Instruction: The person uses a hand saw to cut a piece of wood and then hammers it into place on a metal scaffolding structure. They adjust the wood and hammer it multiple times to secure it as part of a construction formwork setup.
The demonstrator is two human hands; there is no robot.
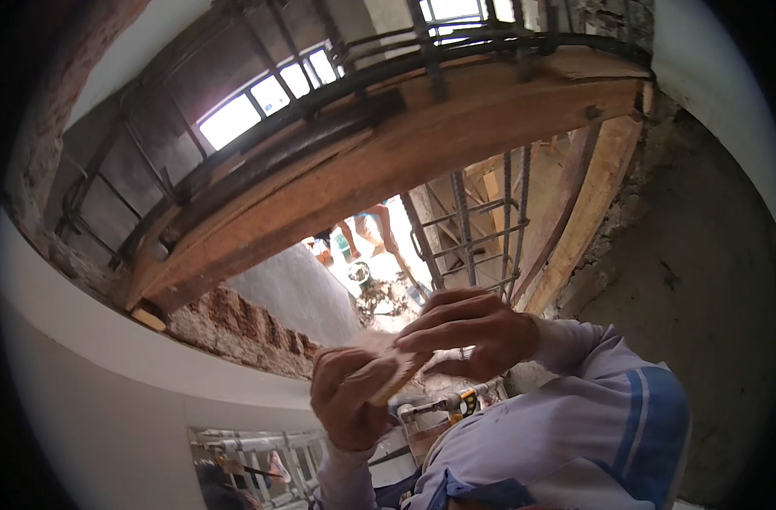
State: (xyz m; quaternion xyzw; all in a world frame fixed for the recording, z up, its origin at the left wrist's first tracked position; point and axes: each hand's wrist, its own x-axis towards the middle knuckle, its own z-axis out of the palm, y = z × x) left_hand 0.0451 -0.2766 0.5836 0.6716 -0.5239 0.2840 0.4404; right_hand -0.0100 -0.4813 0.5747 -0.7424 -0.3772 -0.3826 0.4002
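Observation:
In front of my chest, my left hand (350, 395) grips a small flat piece of wood (396, 384), fingers closed around its near end. The piece looks pale brown and is partly smeared by motion. My right hand (477, 336) reaches across from the right, its fingertips on the other end of the piece and its thumb below. Fingers cover much of the wood. Above both hands runs a long wooden board (345, 183), fixed along a curved-looking line of steel reinforcing bars (456, 42).
A cage of reinforcing bars (473, 229) hangs behind my right hand. Broken brickwork (243, 327) edges the wall at left; a rough grey wall (677, 272) stands at right. Far below are a person's legs (384, 229). A yellow-black tool (468, 402) is near my waist.

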